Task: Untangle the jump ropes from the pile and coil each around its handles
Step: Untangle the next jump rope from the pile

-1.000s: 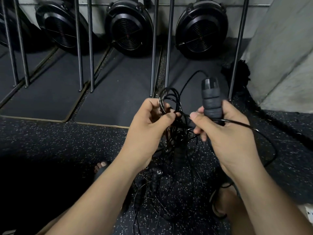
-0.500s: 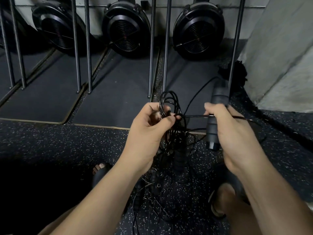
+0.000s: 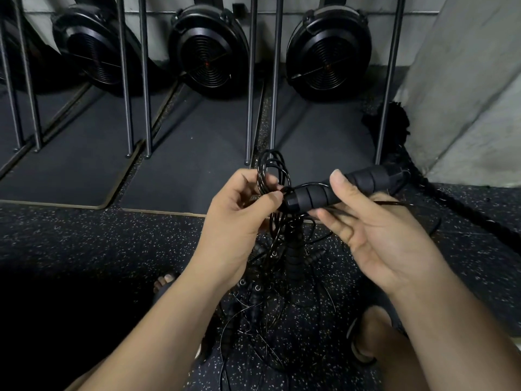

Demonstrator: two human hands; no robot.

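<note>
My left hand (image 3: 239, 218) pinches a bundle of thin black rope loops (image 3: 273, 173) that stand up above its fingers. My right hand (image 3: 375, 230) holds a black foam-grip handle (image 3: 338, 187), which lies nearly level with its inner end at the loops; the thumb lies over the handle and the fingers are under it. A thin cord trails right from this hand. Below both hands a tangled pile of black ropes and handles (image 3: 270, 292) hangs down to the speckled floor.
Metal rack posts (image 3: 249, 80) stand on dark mats ahead, with three round black fan housings (image 3: 208, 52) behind them. A thick black battle rope (image 3: 439, 198) runs along the concrete wall at right. My sandalled feet (image 3: 363, 337) flank the pile.
My right hand has turned the handle from upright to nearly level and brought its end against the loops in my left hand. The left hand has stayed in place.
</note>
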